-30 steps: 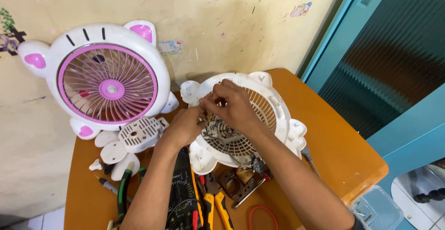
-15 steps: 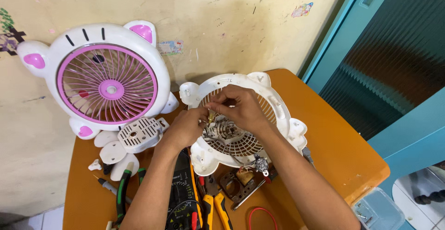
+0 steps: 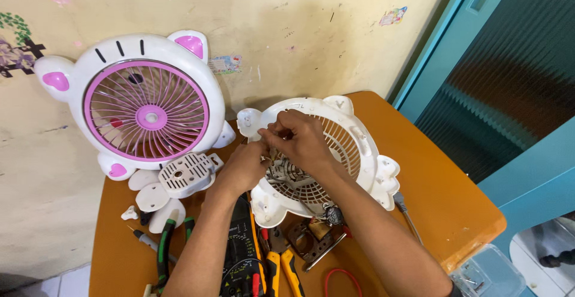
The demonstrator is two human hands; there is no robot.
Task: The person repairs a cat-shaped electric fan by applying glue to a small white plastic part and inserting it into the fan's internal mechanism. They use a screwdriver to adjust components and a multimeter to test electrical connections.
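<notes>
A white fan housing (image 3: pixel 359 153) with a slotted grille lies tilted on the orange table (image 3: pixel 443 195) in front of me. My left hand (image 3: pixel 242 165) and my right hand (image 3: pixel 299 138) meet over its inner left side. Both hands pinch a small part with thin wires between their fingertips. What the part is stays hidden by my fingers. A small motor (image 3: pixel 330 214) with copper windings sits at the housing's lower edge.
A white and pink cat-shaped fan (image 3: pixel 144 108) leans on the wall at left. White plastic parts (image 3: pixel 179 177) lie below it. A multimeter (image 3: pixel 242 261), yellow-handled pliers (image 3: pixel 284 270), green-handled pliers (image 3: pixel 165 249) and a red wire loop (image 3: pixel 341 279) lie near the front. A teal door (image 3: pixel 509 75) stands right.
The view has shifted slightly. My hands stay together over the white housing, with small finger movements on the wired part.
</notes>
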